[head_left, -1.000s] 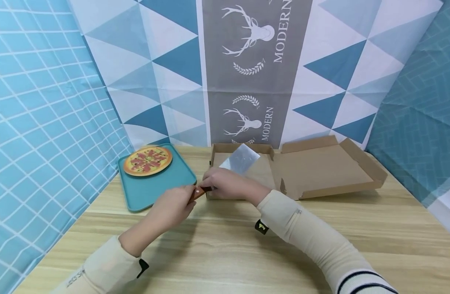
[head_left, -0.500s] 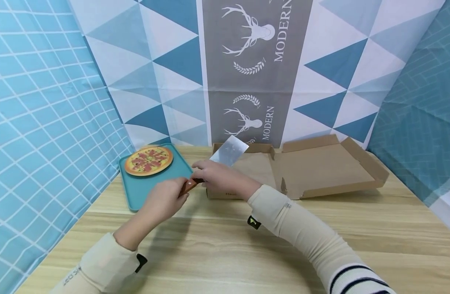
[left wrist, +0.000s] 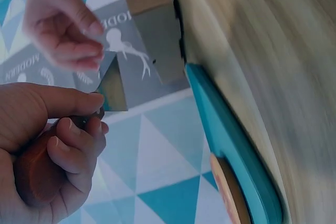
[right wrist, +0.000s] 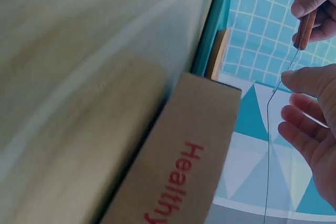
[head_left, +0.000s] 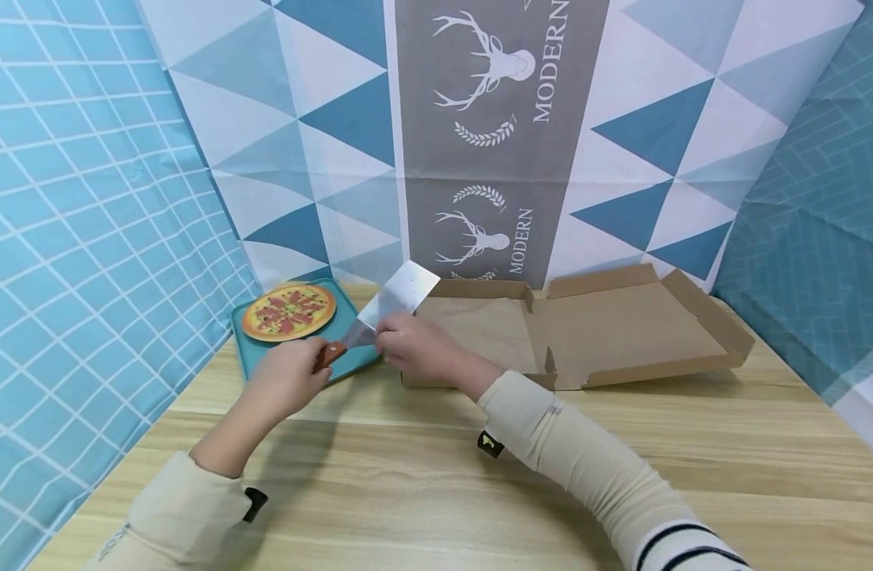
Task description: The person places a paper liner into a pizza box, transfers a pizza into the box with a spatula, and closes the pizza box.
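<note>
My left hand (head_left: 282, 379) grips the wooden handle (head_left: 329, 355) of a metal spatula (head_left: 400, 292), its flat blade tilted up and to the right above the table. In the left wrist view the fingers (left wrist: 73, 145) curl round that handle. My right hand (head_left: 423, 349) is beside the blade's narrow neck, over the pizza box's front left corner. The right wrist view shows its thumb and fingers (right wrist: 302, 121) loosely bent near the thin metal, not closed round it. Behind the left hand, a pizza (head_left: 289, 312) lies on a teal tray (head_left: 346, 301).
An open cardboard pizza box (head_left: 479, 317) stands right of the tray, its lid (head_left: 636, 325) folded out to the right. Patterned cloth walls (head_left: 336, 119) enclose the wooden table (head_left: 436, 484) at the back and sides.
The spatula has moved left with my left hand, its blade leaving the space above the box. My right hand has let go of the spatula's handle end and come off it.
</note>
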Demonstrator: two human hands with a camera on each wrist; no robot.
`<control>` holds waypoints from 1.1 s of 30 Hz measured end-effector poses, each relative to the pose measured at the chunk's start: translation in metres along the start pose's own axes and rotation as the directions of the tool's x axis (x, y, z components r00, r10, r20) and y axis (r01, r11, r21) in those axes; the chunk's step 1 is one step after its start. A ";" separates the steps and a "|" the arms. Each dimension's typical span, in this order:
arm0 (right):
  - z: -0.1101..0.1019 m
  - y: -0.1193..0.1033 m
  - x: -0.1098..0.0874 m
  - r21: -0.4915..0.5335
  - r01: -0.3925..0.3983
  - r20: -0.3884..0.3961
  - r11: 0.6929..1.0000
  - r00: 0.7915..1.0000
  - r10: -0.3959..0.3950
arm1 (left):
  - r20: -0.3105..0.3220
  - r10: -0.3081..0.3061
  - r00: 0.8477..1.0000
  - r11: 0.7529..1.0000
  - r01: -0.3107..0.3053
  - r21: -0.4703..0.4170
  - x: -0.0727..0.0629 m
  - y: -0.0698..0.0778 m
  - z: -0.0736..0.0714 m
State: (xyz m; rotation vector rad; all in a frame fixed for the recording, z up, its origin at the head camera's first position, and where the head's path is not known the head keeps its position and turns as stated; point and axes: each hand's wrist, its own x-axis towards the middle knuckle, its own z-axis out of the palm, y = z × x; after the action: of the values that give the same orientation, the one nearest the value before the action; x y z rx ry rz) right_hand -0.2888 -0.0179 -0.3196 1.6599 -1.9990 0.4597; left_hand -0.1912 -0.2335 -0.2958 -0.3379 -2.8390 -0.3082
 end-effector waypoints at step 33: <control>0.057 -0.031 0.035 -0.251 -0.506 0.351 0.825 0.747 0.565 | 0.446 -0.170 0.879 0.985 0.169 0.043 -0.047 -0.066 -0.070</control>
State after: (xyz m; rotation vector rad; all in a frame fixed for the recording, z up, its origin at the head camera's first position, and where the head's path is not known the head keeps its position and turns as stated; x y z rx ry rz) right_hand -0.2719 -0.0842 -0.3475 1.1275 -2.7731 0.1486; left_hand -0.1476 -0.3221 -0.2546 -0.1741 -3.3363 -0.2920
